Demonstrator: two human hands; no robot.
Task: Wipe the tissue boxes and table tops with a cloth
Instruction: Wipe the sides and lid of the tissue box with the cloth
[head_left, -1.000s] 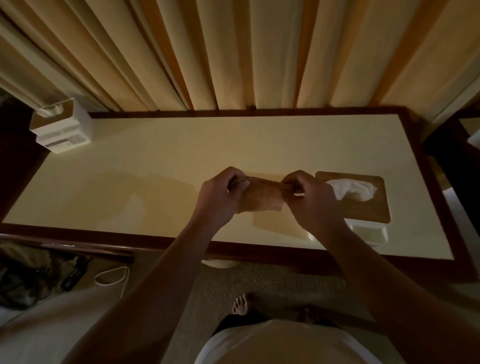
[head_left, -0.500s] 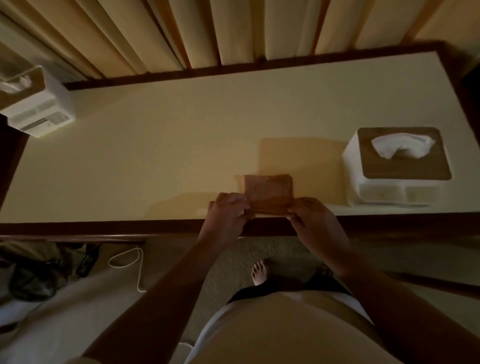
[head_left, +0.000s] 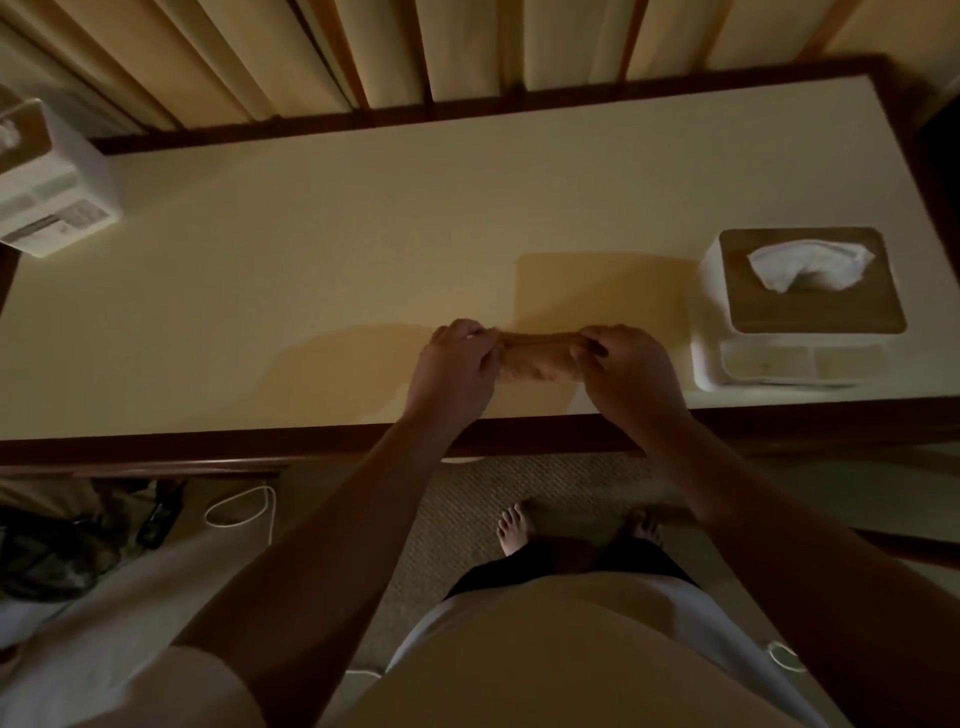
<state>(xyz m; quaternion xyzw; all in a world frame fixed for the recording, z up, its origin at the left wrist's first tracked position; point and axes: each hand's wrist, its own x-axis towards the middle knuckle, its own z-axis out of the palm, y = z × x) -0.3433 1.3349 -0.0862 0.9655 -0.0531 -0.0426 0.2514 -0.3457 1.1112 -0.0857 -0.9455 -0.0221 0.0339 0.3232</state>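
Nearest the viewer, short of the table's (head_left: 311, 249) near edge: a light shirt front, and below it two bare feet (head_left: 514, 527) on woven carpet (head_left: 467, 519). On the floor under the table's near-left portion lie a looped white cord (head_left: 244, 512) and a dark bag (head_left: 62, 540), its details lost in shadow.

The table has a pale top framed by a dark wooden border. Both forearms cross its near edge at about the middle.

Left hand (head_left: 454, 364): fingers curled, thumb and fingertips pinching the left end of the cloth (head_left: 537, 358). Right hand (head_left: 626, 364): fingers likewise curled, pinching the right end. The cloth is brown, folded into a short band and drawn taut between the two hands, over the table's near-centre zone. Whether its underside touches the table top cannot be told.

On the table's right end, near the front edge, stands a white tissue box (head_left: 800, 358) with a wooden lid; a white tissue (head_left: 808, 265) protrudes from the lid's opening. The box is well apart from the right hand.

At the table's far-left corner stands a second tissue box (head_left: 52, 202), white, partly cut off by the frame edge; a label shows on its side, unreadable.

Behind the table's far edge hang pleated cream curtains (head_left: 467, 47).
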